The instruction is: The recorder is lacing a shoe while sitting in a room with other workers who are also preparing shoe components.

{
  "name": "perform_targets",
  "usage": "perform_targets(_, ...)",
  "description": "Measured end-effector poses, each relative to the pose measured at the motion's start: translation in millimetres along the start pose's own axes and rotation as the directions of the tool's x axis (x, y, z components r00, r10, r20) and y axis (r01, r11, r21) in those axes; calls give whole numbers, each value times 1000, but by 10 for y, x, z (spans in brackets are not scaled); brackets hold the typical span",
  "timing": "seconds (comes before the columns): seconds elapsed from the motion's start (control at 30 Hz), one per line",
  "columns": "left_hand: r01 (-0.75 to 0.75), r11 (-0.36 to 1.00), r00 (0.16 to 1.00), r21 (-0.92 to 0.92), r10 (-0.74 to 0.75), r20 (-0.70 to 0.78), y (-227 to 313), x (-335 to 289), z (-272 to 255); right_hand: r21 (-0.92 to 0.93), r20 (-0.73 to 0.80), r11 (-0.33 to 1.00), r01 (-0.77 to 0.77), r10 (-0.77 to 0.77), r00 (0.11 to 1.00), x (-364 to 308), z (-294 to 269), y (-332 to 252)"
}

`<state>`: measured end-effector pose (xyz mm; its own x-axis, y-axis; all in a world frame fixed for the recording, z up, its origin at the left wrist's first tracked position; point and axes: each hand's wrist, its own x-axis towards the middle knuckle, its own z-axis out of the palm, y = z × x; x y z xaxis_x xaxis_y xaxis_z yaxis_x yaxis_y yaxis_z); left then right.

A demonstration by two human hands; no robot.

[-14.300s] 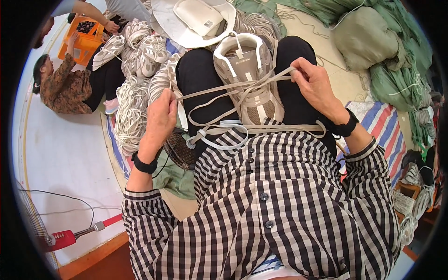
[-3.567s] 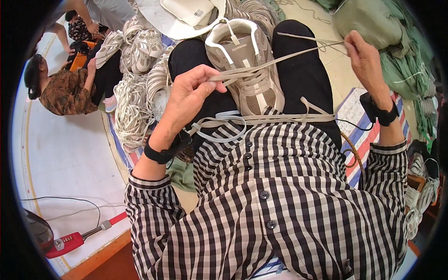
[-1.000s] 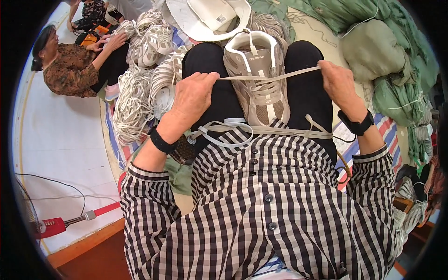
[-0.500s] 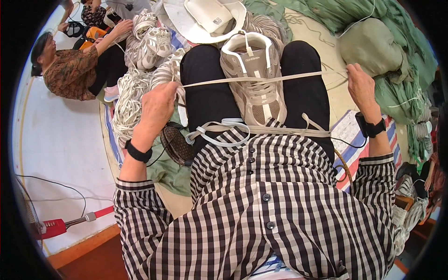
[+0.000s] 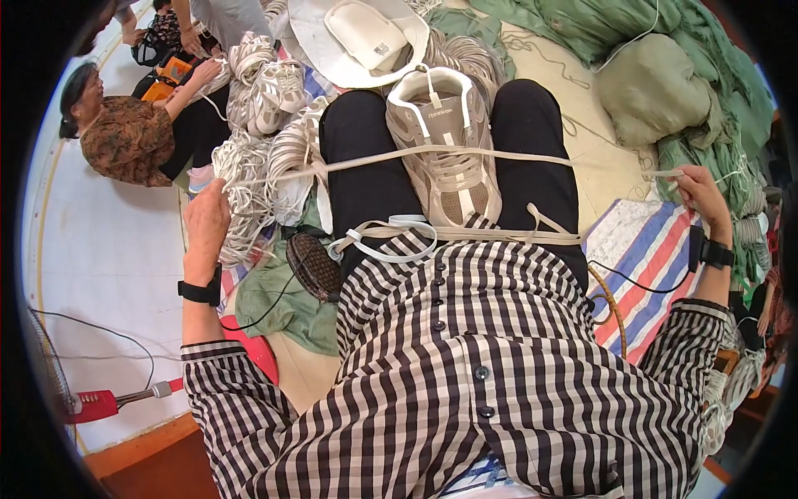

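Observation:
Between my thighs rests a beige and white sneaker [image 5: 440, 121], its toe toward me. A flat beige shoelace [image 5: 524, 156] runs through its eyelets and stretches out to both sides across my legs. My left hand [image 5: 206, 223] is closed on one end, out beside a heap of laces. Far to the right, my right hand [image 5: 701, 195] pinches the other end. More beige laces [image 5: 490, 235] and a pale blue lace loop [image 5: 386, 256] lie across my waist.
Bundles of pale laces [image 5: 237, 200] and other sneakers [image 5: 278, 87] are piled at the left. A white cap [image 5: 312, 37] is ahead, with green cloth [image 5: 715, 50] at the far right. A striped sheet [image 5: 640, 258] lies below my right hand. Another person [image 5: 129, 137] works at the far left.
My hands have moved farther apart, the left outward and toward me, the right outward and toward me. The lace ends now reach wider on both sides of the sneaker.

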<state>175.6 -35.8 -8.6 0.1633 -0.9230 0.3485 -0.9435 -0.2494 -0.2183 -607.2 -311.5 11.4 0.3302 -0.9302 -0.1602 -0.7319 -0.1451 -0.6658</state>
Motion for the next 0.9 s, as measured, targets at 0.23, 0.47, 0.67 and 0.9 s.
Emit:
perform_targets(0.23, -213, 740, 973, -639, 224, -65, 1275, 191, -331, -596, -489, 769, -231, -119, 864, 288, 239, -321)
perform_targets(0.47, -545, 613, 832, -573, 478, -280, 2378, 685, -428, -290, -83, 695, 658, -703, 706, 267, 1998, -1683)
perform_targets(0.67, -564, 602, 800, -565, 568, -194, 2401, 840, -242, -247, 76, 753, 610, -613, 787, 332, 2410, -2185)
perform_targets(0.9, -617, 593, 747, -517, 649, -146, 2400, 940, -238, 523, 447, 825, 215, -480, 755, 317, 2181, -2153)
